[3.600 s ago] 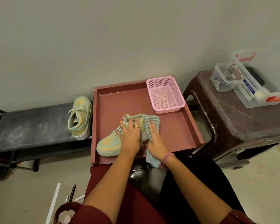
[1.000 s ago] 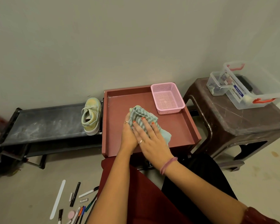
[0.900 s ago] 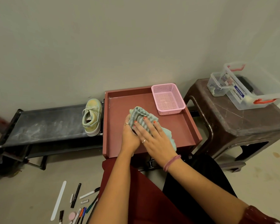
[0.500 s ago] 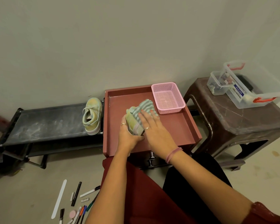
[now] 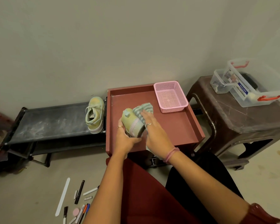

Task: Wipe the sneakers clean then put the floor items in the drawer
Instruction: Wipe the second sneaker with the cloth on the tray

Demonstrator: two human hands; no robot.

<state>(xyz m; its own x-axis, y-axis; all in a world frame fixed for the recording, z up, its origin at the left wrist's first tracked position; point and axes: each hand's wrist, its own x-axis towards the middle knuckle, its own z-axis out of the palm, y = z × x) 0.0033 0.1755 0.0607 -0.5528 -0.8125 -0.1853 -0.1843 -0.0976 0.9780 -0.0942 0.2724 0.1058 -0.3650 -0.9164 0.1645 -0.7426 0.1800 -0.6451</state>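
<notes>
Your left hand's (image 5: 125,139) fingers curl under the sneaker (image 5: 132,125), gripping it heel-up over the red tray (image 5: 181,126). Your right hand (image 5: 153,131) presses the striped cloth (image 5: 143,109) against its side with straight fingers. Pens (image 5: 79,189) lie on the floor; the second sneaker (image 5: 94,114) sits on the black rack (image 5: 52,122).

Both forearms are seen bare. A ring is worn on a finger of the left hand (image 5: 125,138), and another on a finger of the right hand (image 5: 155,135). A pink band (image 5: 171,154) is looped around the right wrist. A dark red sleeve (image 5: 262,215) is pushed up the right arm.
</notes>
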